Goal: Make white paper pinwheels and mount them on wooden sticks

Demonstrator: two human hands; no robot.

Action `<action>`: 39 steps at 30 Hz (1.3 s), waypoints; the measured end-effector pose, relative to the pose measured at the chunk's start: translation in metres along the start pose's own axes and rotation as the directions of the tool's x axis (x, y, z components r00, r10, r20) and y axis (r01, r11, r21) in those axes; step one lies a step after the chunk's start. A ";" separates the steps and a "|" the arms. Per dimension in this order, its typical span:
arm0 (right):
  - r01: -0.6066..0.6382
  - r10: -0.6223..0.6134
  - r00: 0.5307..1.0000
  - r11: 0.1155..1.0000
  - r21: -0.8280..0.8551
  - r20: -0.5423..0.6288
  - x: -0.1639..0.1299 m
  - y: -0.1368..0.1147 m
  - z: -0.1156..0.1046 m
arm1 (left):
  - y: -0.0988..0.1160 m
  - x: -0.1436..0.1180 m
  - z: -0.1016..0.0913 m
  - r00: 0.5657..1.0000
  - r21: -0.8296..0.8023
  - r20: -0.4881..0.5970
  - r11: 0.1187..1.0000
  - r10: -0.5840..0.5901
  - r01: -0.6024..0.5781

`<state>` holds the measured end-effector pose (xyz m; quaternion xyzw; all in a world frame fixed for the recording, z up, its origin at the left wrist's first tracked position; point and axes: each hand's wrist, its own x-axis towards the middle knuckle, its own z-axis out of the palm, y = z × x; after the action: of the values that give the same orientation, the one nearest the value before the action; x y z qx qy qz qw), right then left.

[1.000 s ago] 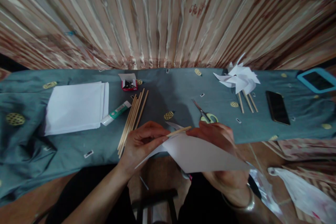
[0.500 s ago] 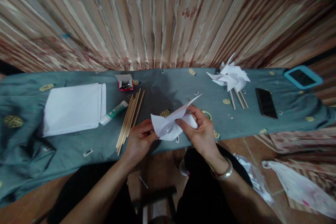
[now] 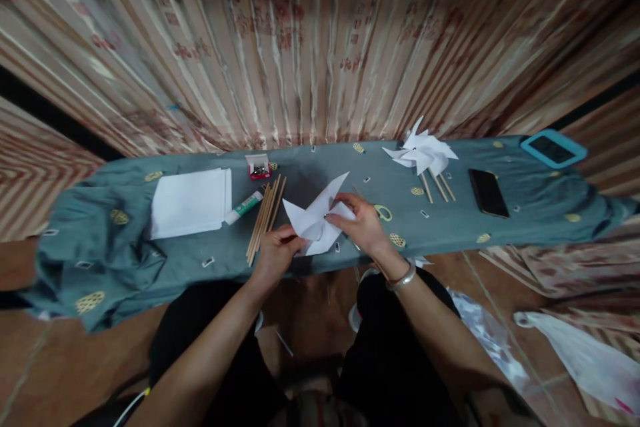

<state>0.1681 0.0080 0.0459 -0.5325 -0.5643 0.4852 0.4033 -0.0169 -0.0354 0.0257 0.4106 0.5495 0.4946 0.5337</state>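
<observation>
A white paper pinwheel (image 3: 315, 223) is held above the near edge of the cloth-covered table, its blades folded in toward the centre. My left hand (image 3: 277, 252) pinches its lower left blade between thumb and fingers. With the thumb near a small dark pin head at the hub, my right hand (image 3: 364, 221) grips the right side; its other fingers are partly behind the paper. Just left of the pinwheel lie several wooden sticks (image 3: 265, 219). A green ring-shaped handle (image 3: 383, 212) shows beside my right hand, the rest of that tool hidden.
A stack of white paper (image 3: 190, 203), a green-and-white glue tube (image 3: 244, 207) and a small red box of metal pins (image 3: 259, 168) are on the left. Finished pinwheels on sticks (image 3: 424, 152), a black phone (image 3: 489, 193) and a blue-framed device (image 3: 554, 147) are on the right.
The pinwheel has turned its face more toward me, showing its blades and hub more plainly. Both hands keep hold of it. The head view has shifted, so the table looks smaller.
</observation>
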 end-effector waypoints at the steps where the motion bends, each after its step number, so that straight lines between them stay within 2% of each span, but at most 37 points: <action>1: 0.004 -0.003 1.000 1.000 -0.025 0.029 0.000 -0.001 0.001 | -0.001 -0.003 -0.002 1.000 -0.007 -0.005 1.000 -0.014 0.014; 4: 0.007 0.009 0.991 0.993 -0.117 0.131 0.002 -0.004 0.007 | -0.007 -0.014 -0.009 0.996 -0.073 -0.015 0.993 -0.090 0.089; 9: 0.043 0.029 0.974 0.950 -0.308 0.224 0.000 0.000 0.022 | -0.024 -0.039 -0.013 0.974 -0.223 -0.086 0.957 -0.207 0.184; 14: 0.082 0.115 0.930 0.860 -0.503 0.349 -0.007 0.006 0.037 | -0.043 -0.067 -0.012 0.947 -0.308 -0.132 0.920 -0.294 0.243; 18: 0.131 0.153 0.898 0.802 -0.582 0.413 -0.006 0.008 0.047 | -0.056 -0.080 -0.011 0.918 -0.389 -0.161 0.878 -0.363 0.279; 23: 0.201 0.198 0.867 0.700 -0.685 0.457 0.004 0.004 0.053 | -0.060 -0.081 -0.006 0.888 -0.471 -0.173 0.827 -0.427 0.306; 32: 0.297 0.285 0.807 0.560 -0.773 0.517 0.030 -0.012 0.053 | -0.061 -0.067 0.006 0.867 -0.561 -0.126 0.756 -0.481 0.338; 39: 0.404 0.339 0.703 0.533 -0.743 0.625 0.044 -0.013 0.052 | -0.066 -0.068 0.008 0.852 -0.608 -0.079 0.703 -0.517 0.370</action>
<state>0.1100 0.0461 0.0451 -0.4151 -0.8442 0.3055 -0.1471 0.0023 -0.1128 -0.0263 0.0218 0.5192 0.5381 0.6636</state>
